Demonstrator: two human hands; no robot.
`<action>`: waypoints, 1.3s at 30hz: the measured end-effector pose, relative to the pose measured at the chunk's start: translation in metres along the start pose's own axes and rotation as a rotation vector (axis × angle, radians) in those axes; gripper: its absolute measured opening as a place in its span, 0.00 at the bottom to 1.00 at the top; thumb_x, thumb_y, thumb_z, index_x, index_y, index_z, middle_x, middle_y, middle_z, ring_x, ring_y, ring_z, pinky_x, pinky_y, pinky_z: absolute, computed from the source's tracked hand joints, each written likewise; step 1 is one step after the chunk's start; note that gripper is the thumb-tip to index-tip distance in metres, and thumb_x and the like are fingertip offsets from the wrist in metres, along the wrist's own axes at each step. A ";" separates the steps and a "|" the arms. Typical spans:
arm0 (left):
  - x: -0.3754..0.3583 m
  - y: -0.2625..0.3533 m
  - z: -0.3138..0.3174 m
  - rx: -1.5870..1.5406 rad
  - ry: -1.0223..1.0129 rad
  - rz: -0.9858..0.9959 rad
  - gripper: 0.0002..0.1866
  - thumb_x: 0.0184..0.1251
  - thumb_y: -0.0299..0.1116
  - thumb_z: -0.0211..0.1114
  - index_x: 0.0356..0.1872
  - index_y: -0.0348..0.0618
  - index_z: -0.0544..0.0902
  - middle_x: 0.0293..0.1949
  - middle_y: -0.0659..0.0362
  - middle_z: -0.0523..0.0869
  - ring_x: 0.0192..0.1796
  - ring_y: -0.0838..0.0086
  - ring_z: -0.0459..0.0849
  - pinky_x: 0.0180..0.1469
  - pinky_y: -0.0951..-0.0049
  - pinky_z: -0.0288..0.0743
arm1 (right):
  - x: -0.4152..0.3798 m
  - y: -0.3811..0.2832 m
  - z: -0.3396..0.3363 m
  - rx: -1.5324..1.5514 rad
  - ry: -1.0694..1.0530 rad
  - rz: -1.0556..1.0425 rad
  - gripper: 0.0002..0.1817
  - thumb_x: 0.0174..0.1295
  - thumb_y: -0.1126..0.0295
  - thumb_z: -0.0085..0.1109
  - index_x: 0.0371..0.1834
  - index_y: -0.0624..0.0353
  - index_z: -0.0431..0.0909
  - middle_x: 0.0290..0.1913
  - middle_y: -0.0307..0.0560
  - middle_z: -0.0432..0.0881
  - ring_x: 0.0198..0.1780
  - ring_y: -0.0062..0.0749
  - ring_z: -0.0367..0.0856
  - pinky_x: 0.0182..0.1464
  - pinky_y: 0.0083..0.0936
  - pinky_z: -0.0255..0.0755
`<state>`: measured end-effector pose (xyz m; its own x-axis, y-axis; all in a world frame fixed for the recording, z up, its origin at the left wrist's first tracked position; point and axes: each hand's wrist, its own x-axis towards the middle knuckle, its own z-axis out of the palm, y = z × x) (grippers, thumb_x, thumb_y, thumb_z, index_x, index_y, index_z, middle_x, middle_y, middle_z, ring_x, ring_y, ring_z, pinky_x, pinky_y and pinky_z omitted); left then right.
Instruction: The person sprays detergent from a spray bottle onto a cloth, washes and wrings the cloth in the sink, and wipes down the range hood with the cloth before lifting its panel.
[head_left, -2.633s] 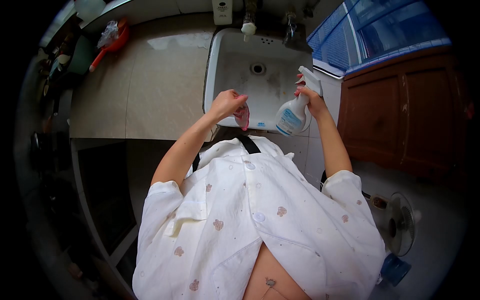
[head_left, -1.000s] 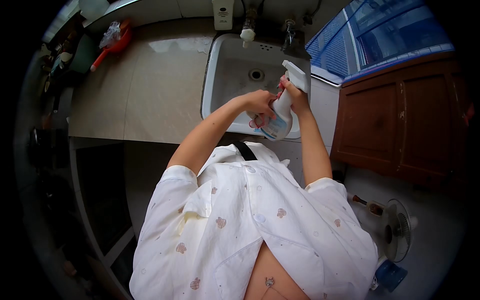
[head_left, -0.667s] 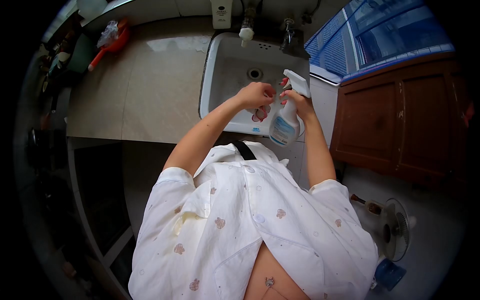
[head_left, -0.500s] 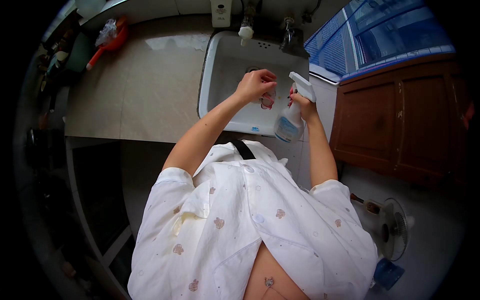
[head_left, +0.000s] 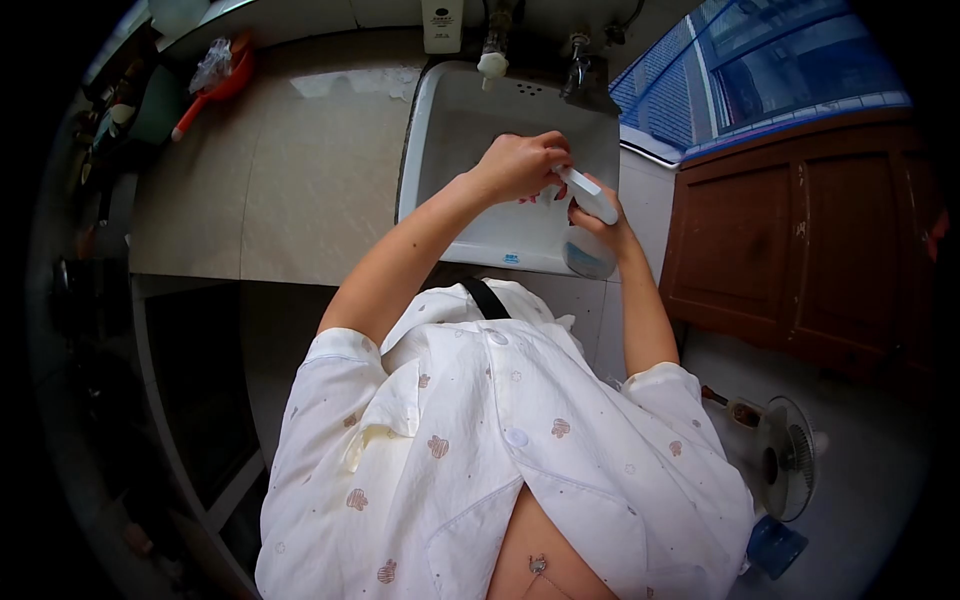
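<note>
A white trigger spray bottle [head_left: 590, 258] with a clear body and blue label is gripped round the neck by my right hand [head_left: 603, 218], over the sink's right front edge. Its white spray head [head_left: 590, 195] points left, and its tip meets or nearly meets the fingers of my left hand [head_left: 525, 165]. My left hand is closed over the white sink [head_left: 480, 225]. Below its fingers shows a bit of a small pink-edged thing [head_left: 528, 198], mostly hidden by the hand.
A tiled counter [head_left: 320, 180] runs left of the sink, with a red long-handled scoop [head_left: 225, 85] at its back. Taps [head_left: 492, 65] stand behind the sink. A brown wooden cabinet [head_left: 800, 230] is at the right, and a fan [head_left: 785, 458] sits on the floor.
My right hand has turned the spray bottle, bringing its head down and left toward my left hand. My left hand has shifted slightly right, covering more of the pink-edged thing.
</note>
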<state>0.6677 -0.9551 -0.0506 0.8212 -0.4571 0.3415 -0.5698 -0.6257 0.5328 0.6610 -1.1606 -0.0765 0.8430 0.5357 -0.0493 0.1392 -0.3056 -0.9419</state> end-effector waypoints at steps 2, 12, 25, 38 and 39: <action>0.001 0.001 0.001 0.056 0.003 0.024 0.11 0.47 0.33 0.66 0.35 0.50 0.84 0.38 0.66 0.81 0.32 0.71 0.83 0.33 0.72 0.76 | 0.000 -0.002 0.003 0.022 0.006 0.007 0.13 0.42 0.75 0.55 0.34 0.60 0.72 0.23 0.41 0.75 0.26 0.23 0.74 0.31 0.20 0.68; -0.006 0.001 0.003 0.117 0.215 0.064 0.09 0.44 0.33 0.65 0.31 0.50 0.85 0.32 0.68 0.83 0.33 0.72 0.82 0.35 0.72 0.76 | -0.001 -0.018 0.015 0.260 0.011 0.081 0.15 0.42 0.77 0.53 0.38 0.63 0.72 0.23 0.41 0.75 0.25 0.23 0.74 0.30 0.21 0.69; -0.001 0.005 -0.021 0.117 -0.297 -0.048 0.08 0.43 0.37 0.67 0.28 0.52 0.86 0.31 0.66 0.85 0.34 0.69 0.82 0.34 0.71 0.76 | -0.008 -0.004 0.020 0.156 -0.104 0.072 0.12 0.42 0.76 0.54 0.34 0.61 0.74 0.23 0.39 0.75 0.23 0.21 0.73 0.29 0.19 0.68; -0.042 -0.025 -0.003 0.051 -0.264 -0.269 0.22 0.46 0.36 0.68 0.47 0.53 0.78 0.53 0.61 0.74 0.42 0.69 0.82 0.41 0.68 0.77 | -0.012 0.019 0.004 -0.253 0.270 0.175 0.11 0.41 0.67 0.57 0.28 0.62 0.74 0.21 0.47 0.76 0.23 0.30 0.75 0.28 0.25 0.68; -0.047 -0.027 -0.002 0.053 -0.240 -0.259 0.21 0.47 0.37 0.68 0.46 0.52 0.79 0.52 0.61 0.75 0.42 0.68 0.82 0.42 0.69 0.76 | -0.014 0.020 0.002 -0.261 0.255 0.225 0.11 0.41 0.67 0.57 0.28 0.61 0.75 0.21 0.46 0.76 0.23 0.29 0.75 0.27 0.25 0.69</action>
<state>0.6446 -0.9150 -0.0798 0.9119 -0.4104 0.0055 -0.3496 -0.7695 0.5345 0.6512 -1.1725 -0.0958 0.9642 0.2314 -0.1299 0.0361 -0.5993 -0.7997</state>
